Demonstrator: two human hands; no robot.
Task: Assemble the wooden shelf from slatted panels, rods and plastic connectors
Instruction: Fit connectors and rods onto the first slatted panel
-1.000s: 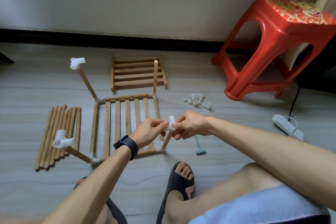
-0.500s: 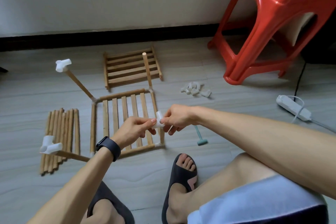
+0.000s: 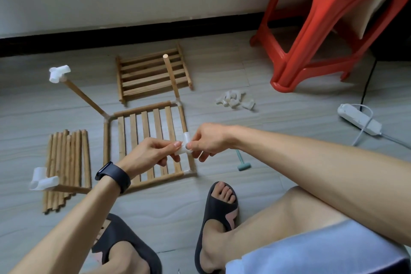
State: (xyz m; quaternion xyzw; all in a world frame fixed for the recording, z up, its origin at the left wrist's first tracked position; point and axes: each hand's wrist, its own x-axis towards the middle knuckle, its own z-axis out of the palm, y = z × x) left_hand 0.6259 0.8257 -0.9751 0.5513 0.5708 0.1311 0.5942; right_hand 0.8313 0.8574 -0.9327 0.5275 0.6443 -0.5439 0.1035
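A slatted wooden panel (image 3: pixel 142 127) lies flat on the floor with upright rods at its corners. My left hand (image 3: pixel 151 153) and my right hand (image 3: pixel 209 140) both pinch a white plastic connector (image 3: pixel 185 144) on top of the near-right rod, which is mostly hidden behind my fingers. The far-left rod (image 3: pixel 82 95) and the near-left rod carry white connectors (image 3: pixel 58 73) (image 3: pixel 41 179). The far-right rod (image 3: pixel 170 73) has a bare top. A second slatted panel (image 3: pixel 153 73) lies behind.
A bundle of loose rods (image 3: pixel 66 167) lies left of the panel. A heap of white connectors (image 3: pixel 234 101) and a small green mallet (image 3: pixel 242 161) lie to the right. A red plastic stool (image 3: pixel 333 24) and a white power strip (image 3: pixel 359 121) stand further right. My sandalled feet are near.
The view has tilted and shifted slightly. Both hands stay on the connector at the near-right rod, with little change in grip.
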